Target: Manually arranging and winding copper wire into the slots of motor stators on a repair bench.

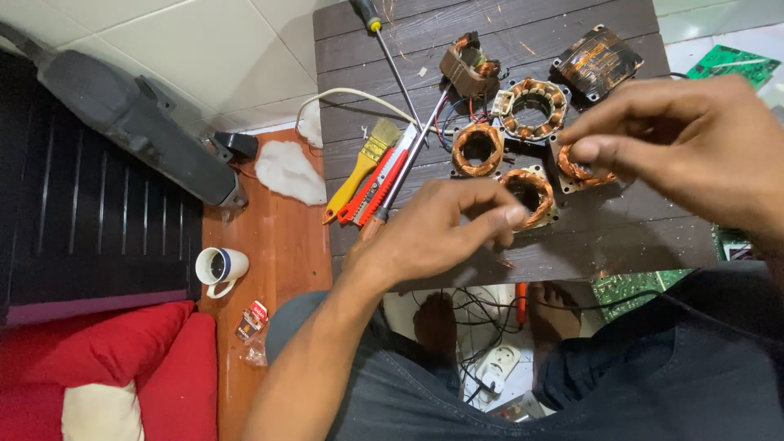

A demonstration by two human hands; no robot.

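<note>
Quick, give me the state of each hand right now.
Left hand: fingertips pinched together above the table; whether they hold anything cannot be told.
Right hand: fingers curled at a copper-wound stator; grip cannot be told.

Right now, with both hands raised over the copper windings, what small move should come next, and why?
Probably lower the right hand onto the copper-wound stator under its fingertips to steady it. The left hand hovers by the neighbouring stator with pinched fingers, and neither hand visibly grips anything yet.
</note>
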